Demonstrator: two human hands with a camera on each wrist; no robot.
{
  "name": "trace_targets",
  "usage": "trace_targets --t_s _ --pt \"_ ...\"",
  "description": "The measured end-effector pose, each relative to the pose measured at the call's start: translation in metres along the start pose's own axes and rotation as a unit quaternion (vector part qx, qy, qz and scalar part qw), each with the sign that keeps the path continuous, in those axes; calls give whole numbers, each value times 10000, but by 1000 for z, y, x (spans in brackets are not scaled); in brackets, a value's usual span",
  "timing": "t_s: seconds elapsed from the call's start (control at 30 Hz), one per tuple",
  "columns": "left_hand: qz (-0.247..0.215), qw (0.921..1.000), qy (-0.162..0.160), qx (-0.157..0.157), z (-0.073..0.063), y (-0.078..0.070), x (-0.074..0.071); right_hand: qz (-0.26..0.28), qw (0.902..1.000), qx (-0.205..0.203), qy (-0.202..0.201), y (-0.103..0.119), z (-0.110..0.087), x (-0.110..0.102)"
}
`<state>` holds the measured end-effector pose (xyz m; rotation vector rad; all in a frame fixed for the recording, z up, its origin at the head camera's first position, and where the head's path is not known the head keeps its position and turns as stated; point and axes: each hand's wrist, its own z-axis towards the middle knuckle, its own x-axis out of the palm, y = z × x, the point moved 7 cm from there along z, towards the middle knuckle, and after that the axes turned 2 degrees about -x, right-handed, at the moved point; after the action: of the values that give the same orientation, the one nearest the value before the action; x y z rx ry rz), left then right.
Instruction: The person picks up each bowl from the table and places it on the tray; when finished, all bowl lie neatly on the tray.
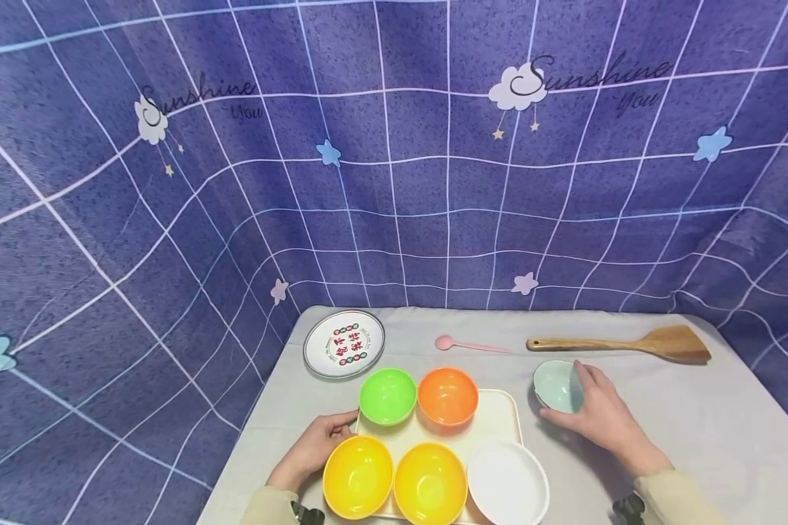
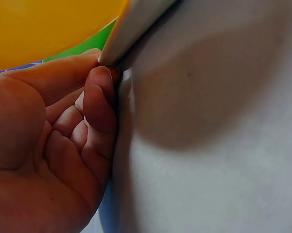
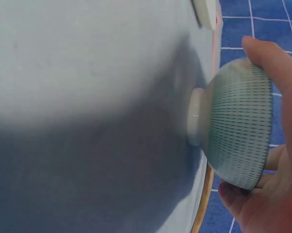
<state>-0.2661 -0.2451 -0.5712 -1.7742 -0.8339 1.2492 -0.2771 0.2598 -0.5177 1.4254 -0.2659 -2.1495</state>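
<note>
My left hand (image 1: pixel 315 446) is at the left side of a cream tray (image 1: pixel 499 414); in the left wrist view its thumb and fingers pinch the tray's edge (image 2: pixel 136 29). A green bowl (image 1: pixel 387 396) and an orange bowl (image 1: pixel 448 397) stand at the tray's far side. Along the near side are two yellow bowls (image 1: pixel 358 477) and a white bowl (image 1: pixel 508 483). To the right of the tray, my right hand (image 1: pixel 605 415) grips a small pale blue-green bowl (image 1: pixel 554 386) by its rim. The right wrist view shows that bowl's dashed outer wall (image 3: pixel 238 126) and pale foot, close over the cloth.
A white plate (image 1: pixel 318 354) with red and green print lies at the back left. Behind the tray is a pink spoon (image 1: pixel 445 343). A wooden spatula (image 1: pixel 673 344) lies at the back right. Grey cloth (image 1: pixel 709 430) covers the table, and a blue gridded curtain (image 1: pixel 420 182) hangs behind.
</note>
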Motion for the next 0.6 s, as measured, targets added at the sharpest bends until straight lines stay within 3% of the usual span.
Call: trace_targets --t_s 0.43,0.6 --pt "-114 9999 50 -57 0 1 0 66 9992 372 144 -1 0 3" --pt "-106 9999 52 -63 1 3 0 42 9995 321 64 0 0 0"
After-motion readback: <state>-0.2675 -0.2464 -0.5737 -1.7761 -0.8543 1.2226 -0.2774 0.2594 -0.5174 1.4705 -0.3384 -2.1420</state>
